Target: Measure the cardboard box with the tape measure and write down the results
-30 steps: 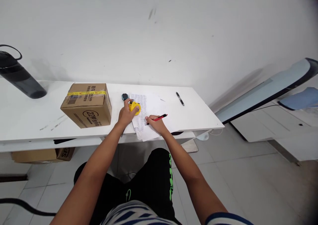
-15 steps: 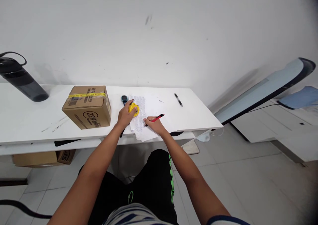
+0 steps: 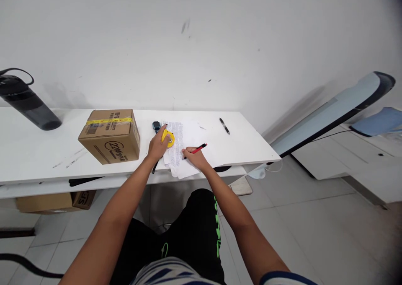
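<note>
My left hand (image 3: 158, 144) is closed on a yellow tape measure (image 3: 168, 138) over the left part of some written sheets of paper (image 3: 177, 135). In my right hand (image 3: 194, 156) is a red and black pen (image 3: 199, 148), gripped at its lower end and slanting up to the right. Its tip is down by the paper, and whether it touches cannot be made out. Just beyond my left hand lies a dark watch (image 3: 156, 126); its strap is partly hidden. A cardboard box (image 3: 121, 144) with yellow tape across its top stands left of my left hand.
A second, black pen (image 3: 224, 126) lies on the white table (image 3: 251, 144) to the right. At the far left stands a dark water bottle (image 3: 34, 109). Another carton (image 3: 53, 201) is under the table. A white wall rises behind, and a chair-like panel (image 3: 329, 113) leans at right.
The tape measure and my left hand have shifted very slightly left. My right hand keeps the pen in nearly the same spot. The whole view has moved a little.
</note>
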Tool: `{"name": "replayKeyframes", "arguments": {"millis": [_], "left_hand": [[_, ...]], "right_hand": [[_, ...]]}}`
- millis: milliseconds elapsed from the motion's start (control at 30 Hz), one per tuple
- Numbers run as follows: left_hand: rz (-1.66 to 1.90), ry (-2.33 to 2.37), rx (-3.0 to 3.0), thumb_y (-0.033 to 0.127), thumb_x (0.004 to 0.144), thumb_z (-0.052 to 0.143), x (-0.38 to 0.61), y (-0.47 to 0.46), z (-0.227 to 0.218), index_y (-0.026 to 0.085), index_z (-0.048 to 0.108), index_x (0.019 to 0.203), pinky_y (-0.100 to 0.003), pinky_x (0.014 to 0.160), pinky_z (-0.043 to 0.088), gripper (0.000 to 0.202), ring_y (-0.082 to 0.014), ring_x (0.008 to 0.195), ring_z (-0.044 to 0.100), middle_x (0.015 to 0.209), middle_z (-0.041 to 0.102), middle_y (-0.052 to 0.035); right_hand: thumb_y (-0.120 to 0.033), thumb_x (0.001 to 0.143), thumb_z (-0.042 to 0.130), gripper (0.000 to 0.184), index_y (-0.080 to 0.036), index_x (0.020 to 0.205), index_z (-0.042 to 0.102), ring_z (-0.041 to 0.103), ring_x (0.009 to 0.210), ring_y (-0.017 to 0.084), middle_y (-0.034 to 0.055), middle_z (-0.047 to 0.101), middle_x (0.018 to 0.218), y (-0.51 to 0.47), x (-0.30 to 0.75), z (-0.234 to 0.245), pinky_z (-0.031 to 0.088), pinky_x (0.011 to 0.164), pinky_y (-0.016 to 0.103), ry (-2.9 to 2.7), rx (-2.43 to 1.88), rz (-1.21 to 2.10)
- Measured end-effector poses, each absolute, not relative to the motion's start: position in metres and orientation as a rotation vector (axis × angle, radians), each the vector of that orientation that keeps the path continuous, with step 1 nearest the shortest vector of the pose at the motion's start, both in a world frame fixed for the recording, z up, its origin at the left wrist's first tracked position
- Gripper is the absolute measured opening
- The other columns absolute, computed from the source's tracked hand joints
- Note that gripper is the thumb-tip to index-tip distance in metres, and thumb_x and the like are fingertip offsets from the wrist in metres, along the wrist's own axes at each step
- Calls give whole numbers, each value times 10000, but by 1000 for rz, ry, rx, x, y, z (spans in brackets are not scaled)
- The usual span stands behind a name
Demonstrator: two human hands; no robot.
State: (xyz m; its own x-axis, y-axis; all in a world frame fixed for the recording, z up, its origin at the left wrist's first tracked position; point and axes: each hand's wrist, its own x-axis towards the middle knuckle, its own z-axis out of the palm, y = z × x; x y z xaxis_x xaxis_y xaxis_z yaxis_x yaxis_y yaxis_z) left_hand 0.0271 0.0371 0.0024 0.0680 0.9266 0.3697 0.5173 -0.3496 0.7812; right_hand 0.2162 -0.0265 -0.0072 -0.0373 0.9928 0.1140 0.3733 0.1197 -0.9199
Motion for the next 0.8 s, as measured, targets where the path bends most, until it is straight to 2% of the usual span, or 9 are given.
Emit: {"name": "replayKeyframes", "arguments": {"millis": [267,500,800], "left_hand": [[1191,1474,1877,447,942,413,27,40,1,276,434,1451,-396,968,475,538,-253,1068,640,1281,640,-72],[1208,1481,1864,447,943,395,26,44,-4,268,472,1384,-385,893,500,482,-250,1001,647,1239,653,-67],[1208,1465,1838,455,946,411,27,42,-1,274,463,1385,-390,909,493,478,-246,999,642,1211,656,-77]], "right_hand": [[-460,788,538,370,-199,526,530,444,587,134,-22,477,526,-24,217,-11,347,588,264,-1479,-1419,887],[-432,777,544,348,-198,521,522,464,582,131,-13,528,546,-25,217,-10,365,599,266,-1521,-1386,948],[-452,800,518,384,-211,505,470,443,567,131,-23,475,523,-26,218,-14,355,584,272,-1495,-1381,826]]}}
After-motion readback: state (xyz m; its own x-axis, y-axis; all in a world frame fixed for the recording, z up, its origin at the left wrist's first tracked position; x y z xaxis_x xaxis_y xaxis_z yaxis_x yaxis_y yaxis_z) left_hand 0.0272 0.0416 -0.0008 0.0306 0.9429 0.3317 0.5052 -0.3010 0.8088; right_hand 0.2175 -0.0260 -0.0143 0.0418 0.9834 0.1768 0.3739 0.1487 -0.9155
